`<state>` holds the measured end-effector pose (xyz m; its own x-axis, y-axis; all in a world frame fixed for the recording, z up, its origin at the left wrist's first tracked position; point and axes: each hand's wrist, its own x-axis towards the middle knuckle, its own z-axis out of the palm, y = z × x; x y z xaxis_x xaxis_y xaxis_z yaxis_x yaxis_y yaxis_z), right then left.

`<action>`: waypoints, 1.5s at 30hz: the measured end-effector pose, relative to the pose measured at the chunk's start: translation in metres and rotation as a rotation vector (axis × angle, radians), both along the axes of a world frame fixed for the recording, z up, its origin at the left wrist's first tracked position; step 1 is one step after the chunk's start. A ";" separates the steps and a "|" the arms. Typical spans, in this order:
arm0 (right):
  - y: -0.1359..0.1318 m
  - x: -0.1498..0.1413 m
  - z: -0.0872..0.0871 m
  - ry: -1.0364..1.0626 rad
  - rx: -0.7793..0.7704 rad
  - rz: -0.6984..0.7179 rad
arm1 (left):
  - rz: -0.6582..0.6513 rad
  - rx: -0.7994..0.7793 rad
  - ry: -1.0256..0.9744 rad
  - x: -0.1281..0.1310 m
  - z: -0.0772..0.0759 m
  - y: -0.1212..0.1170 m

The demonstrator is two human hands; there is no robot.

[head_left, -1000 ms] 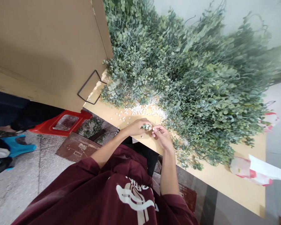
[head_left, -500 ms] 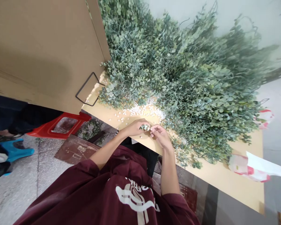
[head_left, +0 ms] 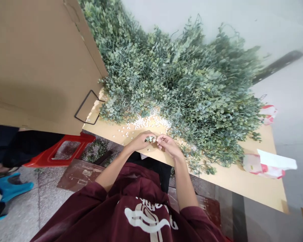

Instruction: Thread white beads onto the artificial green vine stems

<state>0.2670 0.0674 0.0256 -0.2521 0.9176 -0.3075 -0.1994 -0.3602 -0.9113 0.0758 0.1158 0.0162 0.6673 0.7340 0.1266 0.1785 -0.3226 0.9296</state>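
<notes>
- While our L hand and R hand pinch a small green sprig, fingers closed on it, it sits just above the table edge
- Slack grip could drop it among the white bits (tiny, easily lost)
- Snag on the foliage could tear it

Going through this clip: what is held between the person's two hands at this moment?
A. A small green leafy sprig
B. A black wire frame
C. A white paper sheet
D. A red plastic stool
A. The small green leafy sprig shows held between the fingers of the left hand and the right hand.
</notes>
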 end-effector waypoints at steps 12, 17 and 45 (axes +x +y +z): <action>-0.009 -0.011 -0.009 -0.096 0.137 -0.266 | 0.101 -0.034 0.065 0.004 0.003 -0.003; -0.012 -0.015 -0.008 -0.170 0.200 -0.311 | 0.085 -0.013 0.093 0.004 0.003 -0.002; -0.115 -0.012 0.006 -0.364 0.154 -0.370 | -0.250 0.005 0.093 0.000 0.042 -0.064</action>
